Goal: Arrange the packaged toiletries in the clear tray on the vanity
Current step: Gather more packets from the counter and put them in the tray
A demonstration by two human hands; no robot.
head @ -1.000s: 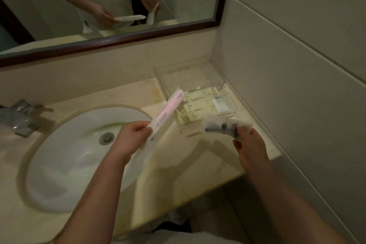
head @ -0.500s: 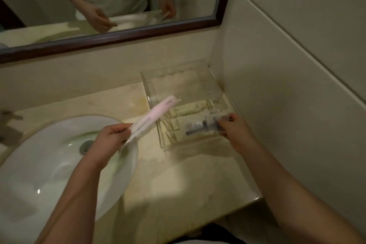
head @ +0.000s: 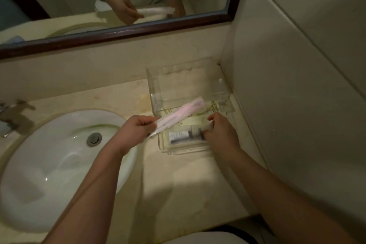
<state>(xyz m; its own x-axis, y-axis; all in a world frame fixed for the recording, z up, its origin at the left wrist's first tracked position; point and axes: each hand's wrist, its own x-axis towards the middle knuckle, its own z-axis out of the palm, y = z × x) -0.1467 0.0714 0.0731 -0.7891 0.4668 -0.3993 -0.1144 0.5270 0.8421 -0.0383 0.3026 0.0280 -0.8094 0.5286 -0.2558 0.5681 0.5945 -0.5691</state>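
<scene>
Bathroom vanity, dim light. Beige stone counter (head: pixel 178 180) w/ white oval basin (head: pixel 59 164) at left, dark-framed mirror (head: pixel 122 31) above, tiled wall at right.

Clear acrylic tray (head: pixel 190 87) sits in back-right corner of counter, against the wall. Pale flat packets (head: pixel 215 109) lie on tray floor; print too blurred to read.

Left hand (head: pixel 134 134): grip closed around near end of long pink-and-white wrapped packet (head: pixel 182 115), prob. a toothbrush. Packet angles up-right, far end over tray interior, near end out past tray's left-front edge. Can't tell if it touches tray.

Right hand (head: pixel 221 134): over tray's front-right part, fingers curled, pinching right end of small clear-wrapped packet with dark and white contents (head: pixel 184 136). That packet lies low in tray's front section, lengthwise left-right.

Mirror shows both hands and the long packet.
</scene>
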